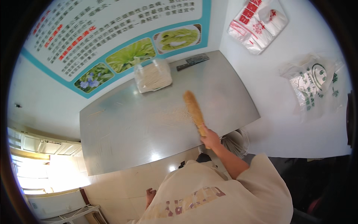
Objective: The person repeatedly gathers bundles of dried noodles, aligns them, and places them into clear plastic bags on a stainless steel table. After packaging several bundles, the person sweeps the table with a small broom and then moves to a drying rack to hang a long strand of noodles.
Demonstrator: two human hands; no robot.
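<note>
My right hand [210,137] grips the handle of a tan bench brush [193,107], slightly blurred. The brush slants away from me over the steel tabletop [125,134], its far end pointing toward the wall. Fine pale crumbs [173,114] lie scattered along the brush's left side. Low at my left side hangs my left hand [151,192], away from the table, its fingers curled in with nothing visible in them. Several thin pale strands [96,113] lie on the table's left part.
A clear plastic bag of thin pale strands [154,75] stands against the wall. Right of it lies a dark-bladed kitchen knife [193,62]. Plastic bags [257,26] and another printed bag [310,84] hang on the right wall. Below the table's right corner sits a bucket [237,141].
</note>
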